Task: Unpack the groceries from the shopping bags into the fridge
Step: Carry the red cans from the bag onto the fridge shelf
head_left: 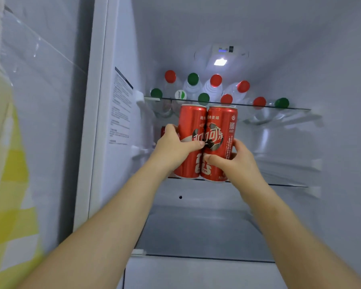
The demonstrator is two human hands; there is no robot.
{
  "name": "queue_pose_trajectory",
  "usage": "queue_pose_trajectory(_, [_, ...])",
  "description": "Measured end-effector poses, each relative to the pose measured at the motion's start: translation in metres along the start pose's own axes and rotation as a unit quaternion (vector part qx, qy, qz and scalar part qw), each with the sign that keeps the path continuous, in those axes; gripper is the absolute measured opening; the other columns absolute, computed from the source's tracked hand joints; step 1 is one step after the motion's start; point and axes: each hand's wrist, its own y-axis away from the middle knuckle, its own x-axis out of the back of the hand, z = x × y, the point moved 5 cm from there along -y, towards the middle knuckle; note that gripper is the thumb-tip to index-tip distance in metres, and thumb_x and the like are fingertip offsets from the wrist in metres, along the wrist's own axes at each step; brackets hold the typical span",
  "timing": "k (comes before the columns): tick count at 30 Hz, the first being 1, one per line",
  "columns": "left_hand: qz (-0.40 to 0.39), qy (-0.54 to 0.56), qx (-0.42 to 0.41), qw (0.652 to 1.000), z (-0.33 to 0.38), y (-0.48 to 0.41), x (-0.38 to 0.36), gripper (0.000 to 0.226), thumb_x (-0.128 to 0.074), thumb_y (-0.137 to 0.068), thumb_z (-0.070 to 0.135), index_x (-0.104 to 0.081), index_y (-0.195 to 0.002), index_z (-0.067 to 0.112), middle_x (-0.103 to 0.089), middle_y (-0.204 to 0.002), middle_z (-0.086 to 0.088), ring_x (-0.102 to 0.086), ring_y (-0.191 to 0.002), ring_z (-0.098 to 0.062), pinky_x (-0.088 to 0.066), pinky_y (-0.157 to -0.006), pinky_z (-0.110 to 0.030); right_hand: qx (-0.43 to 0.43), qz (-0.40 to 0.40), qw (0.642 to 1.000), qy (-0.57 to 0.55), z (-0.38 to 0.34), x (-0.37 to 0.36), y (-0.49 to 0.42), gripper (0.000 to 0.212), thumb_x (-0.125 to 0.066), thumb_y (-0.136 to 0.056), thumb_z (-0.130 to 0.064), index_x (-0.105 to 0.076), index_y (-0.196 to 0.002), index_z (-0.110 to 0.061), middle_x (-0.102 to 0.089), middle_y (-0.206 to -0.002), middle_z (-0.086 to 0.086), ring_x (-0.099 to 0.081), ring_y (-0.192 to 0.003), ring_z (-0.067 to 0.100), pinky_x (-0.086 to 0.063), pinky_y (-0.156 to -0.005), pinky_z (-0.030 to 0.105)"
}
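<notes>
The fridge (331, 59) is standing open and filling most of the view, its pale walls running back to a lamp (220, 62) that is glowing at the top of the rear wall. Its door (50, 122) is hanging open at the left, and a yellow-checked cloth (10, 184) is showing at the far left edge. A printed label (121, 113) is sticking to the left inner wall. Three glass shelves are crossing the cabinet. The upper shelf (290, 108) is carrying rows of clear water bottles (213, 88) with red and green caps. The middle shelf (286, 185) is lying below it, and the lower shelf (206, 257) is sitting nearest the camera.

Both bare forearms are reaching up and forward into the cabinet, side by side. The left hand (173, 146) is wrapping its fingers and thumb around the left can (191, 126). The right hand (236, 161) is gripping the right can (221, 126) the same way, with its thumb lying across the front. The two red cola cans are standing upright and touching each other at the front edge of the middle shelf. Whether they are resting on the glass is not clear. A third can (163, 130) is peeking out behind the left hand's knuckles.
</notes>
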Motion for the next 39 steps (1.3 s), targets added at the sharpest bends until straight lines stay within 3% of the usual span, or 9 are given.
queue_pose_trajectory(3, [-0.004,0.001,0.011,1.000,-0.007,-0.016,-0.010,0.051,-0.073,-0.078,0.032,-0.035,-0.110,0.023,-0.051,-0.109,0.004,-0.056,-0.100,-0.019,-0.049,-0.086,-0.038,-0.013,0.004,1.000,0.015,0.015,0.000,-0.018,0.057,-0.078,-0.072,-0.023,-0.048,-0.121,-0.026,-0.064,-0.108,-0.006,-0.063,-0.096,0.013,-0.053,-0.083,0.034])
queue_pose_trajectory(7, [-0.002,0.016,0.030,0.999,-0.019,-0.033,-0.019,0.051,-0.075,-0.078,0.029,-0.036,-0.110,0.021,-0.053,-0.109,0.002,-0.057,-0.099,-0.020,-0.049,-0.085,-0.038,-0.024,-0.015,0.999,0.025,0.032,-0.002,-0.039,0.058,-0.077,-0.074,-0.023,-0.047,-0.124,-0.024,-0.062,-0.111,-0.006,-0.061,-0.100,0.014,-0.051,-0.085,0.034])
queue_pose_trajectory(13, [-0.001,0.030,0.058,0.998,-0.035,-0.049,-0.032,0.060,-0.076,-0.076,0.024,-0.039,-0.122,0.014,-0.057,-0.119,-0.004,-0.060,-0.103,-0.024,-0.050,-0.090,-0.045,-0.059,-0.052,0.997,0.027,0.053,-0.003,-0.062,0.053,-0.076,-0.076,-0.020,-0.047,-0.120,-0.020,-0.060,-0.111,-0.004,-0.059,-0.100,0.016,-0.047,-0.081,0.031])
queue_pose_trajectory(20, [-0.034,0.018,0.080,0.996,-0.043,-0.060,-0.040,0.060,-0.074,-0.079,0.025,-0.037,-0.126,0.014,-0.057,-0.120,-0.006,-0.061,-0.100,-0.022,-0.052,-0.084,-0.039,-0.090,-0.077,0.993,0.000,0.063,0.002,-0.074,0.044,-0.074,-0.078,-0.017,-0.043,-0.109,-0.023,-0.055,-0.091,-0.011,-0.055,-0.079,0.006,-0.043,-0.062,0.021])
queue_pose_trajectory(23, [-0.052,-0.014,0.089,0.995,-0.042,-0.061,-0.039,0.069,-0.076,-0.076,0.030,-0.036,-0.130,0.014,-0.056,-0.121,-0.004,-0.060,-0.103,-0.022,-0.051,-0.087,-0.040,-0.088,-0.084,0.993,0.006,0.061,0.004,-0.077,0.050,-0.073,-0.078,-0.022,-0.041,-0.116,-0.020,-0.051,-0.088,-0.014,-0.050,-0.074,0.000,-0.039,-0.058,0.017])
queue_pose_trajectory(26, [-0.030,-0.063,0.071,0.995,-0.038,-0.061,-0.032,0.079,-0.081,-0.069,0.035,-0.035,-0.130,0.015,-0.053,-0.122,0.000,-0.058,-0.106,-0.021,-0.052,-0.086,-0.042,-0.075,-0.064,0.995,0.017,0.056,0.009,-0.082,0.061,-0.074,-0.078,-0.023,-0.038,-0.127,-0.016,-0.053,-0.098,-0.009,-0.053,-0.078,0.005,-0.039,-0.059,0.019])
queue_pose_trajectory(29, [0.002,-0.117,0.043,0.992,-0.035,-0.062,-0.027,0.063,-0.082,-0.068,0.031,-0.041,-0.114,0.017,-0.054,-0.115,-0.002,-0.059,-0.101,-0.021,-0.054,-0.084,-0.041,-0.073,-0.051,0.995,0.035,0.056,0.011,-0.087,0.067,-0.075,-0.076,-0.021,-0.037,-0.131,-0.016,-0.054,-0.111,-0.002,-0.054,-0.087,0.012,-0.042,-0.062,0.022])
queue_pose_trajectory(36, [-0.023,-0.101,0.059,0.993,-0.045,-0.079,-0.033,0.048,-0.079,-0.073,0.020,-0.043,-0.104,0.018,-0.058,-0.104,0.000,-0.060,-0.098,-0.021,-0.053,-0.086,-0.040,-0.091,-0.072,0.991,0.067,0.062,0.008,-0.101,0.066,-0.074,-0.077,-0.019,-0.037,-0.131,-0.015,-0.050,-0.103,-0.005,-0.053,-0.084,0.012,-0.043,-0.060,0.023])
queue_pose_trajectory(39, [-0.032,-0.097,0.072,0.992,-0.051,-0.091,-0.039,0.040,-0.076,-0.077,0.017,-0.042,-0.098,0.018,-0.054,-0.089,0.005,-0.057,-0.092,-0.019,-0.052,-0.079,-0.036,-0.102,-0.074,0.987,0.099,0.067,0.007,-0.110,0.066,-0.074,-0.077,-0.021,-0.037,-0.131,-0.015,-0.051,-0.106,-0.003,-0.053,-0.091,0.017,-0.044,-0.067,0.030])
